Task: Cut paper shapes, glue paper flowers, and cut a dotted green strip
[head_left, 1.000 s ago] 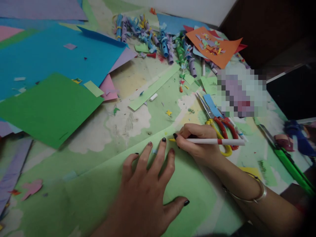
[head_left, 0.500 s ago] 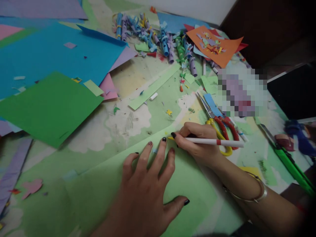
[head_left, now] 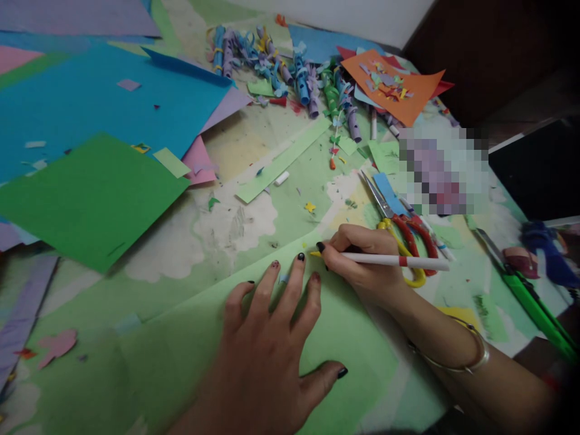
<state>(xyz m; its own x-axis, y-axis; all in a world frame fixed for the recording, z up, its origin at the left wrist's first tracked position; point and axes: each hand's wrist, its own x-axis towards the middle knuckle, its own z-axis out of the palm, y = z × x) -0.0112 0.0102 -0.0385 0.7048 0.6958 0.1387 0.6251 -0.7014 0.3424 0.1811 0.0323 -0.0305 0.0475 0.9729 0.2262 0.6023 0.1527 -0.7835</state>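
Observation:
Fingers spread, my left hand [head_left: 272, 326] lies flat on a large light green sheet of paper [head_left: 181, 356]. A white felt-tip pen [head_left: 380, 260] with a red band and a yellow tip is pinched in my right hand [head_left: 362, 257]. Its tip points left, close to the sheet's upper edge and just right of my left fingertips; I cannot tell if it touches. A small yellow mark [head_left: 304, 245] shows on the paper near the tip. Behind my right hand lie scissors [head_left: 387, 211] with red handles, beside another pair of yellow handles [head_left: 415, 275], partly covered.
Blue card [head_left: 90, 115] and dark green card [head_left: 90, 193] cover the left side. Rolled, fringed paper tubes [head_left: 301, 78] lie at the back, near orange paper [head_left: 399, 90] holding scraps. A green-handled cutter [head_left: 530, 299] lies far right. Paper bits are scattered around.
The pen tip has shifted very slightly to the right with my right hand. My left hand stays in place on the sheet.

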